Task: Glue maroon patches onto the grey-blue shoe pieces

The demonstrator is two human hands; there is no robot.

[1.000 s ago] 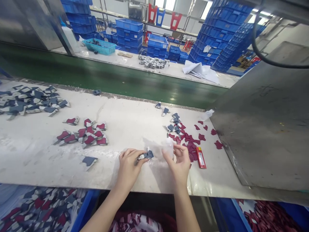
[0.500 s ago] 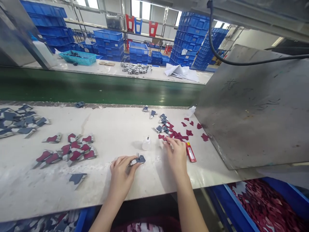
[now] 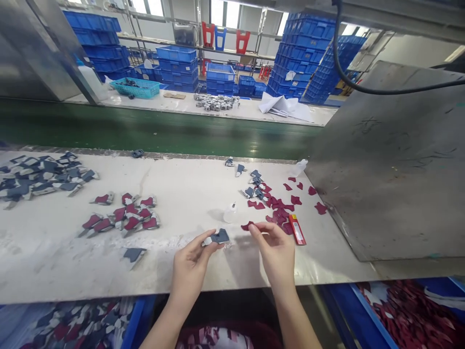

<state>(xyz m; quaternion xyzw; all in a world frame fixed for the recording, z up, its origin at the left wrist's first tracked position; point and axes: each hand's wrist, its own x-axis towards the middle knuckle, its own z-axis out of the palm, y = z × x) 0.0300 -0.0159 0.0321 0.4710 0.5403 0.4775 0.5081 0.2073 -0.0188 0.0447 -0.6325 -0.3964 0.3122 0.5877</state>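
Between thumb and fingers, my left hand (image 3: 192, 264) grips a small grey-and-white plastic part (image 3: 220, 236) just above the table. My right hand (image 3: 278, 252) pinches a thin dark-red piece (image 3: 247, 226) by its edge, a short way right of the grey part and apart from it. Just beyond both hands stands a small clear dropper bottle (image 3: 230, 212) with a thin dark tip. Loose dark-red pieces (image 3: 279, 213) lie beyond my right hand, beside a red box with a yellow end (image 3: 297, 230). Several grey parts (image 3: 256, 180) rest behind them.
Grey parts with red faces (image 3: 131, 213) are grouped left on the table, near a larger heap of grey parts (image 3: 43, 174). A metal panel (image 3: 395, 165) bounds the right side. Blue bins (image 3: 140, 315) sit below the front edge. A green belt (image 3: 174, 133) runs behind.
My right hand has drawn back from the red pile with a dark-red piece pinched in it. My left hand has raised and turned the grey part slightly. The camera view has shifted left.
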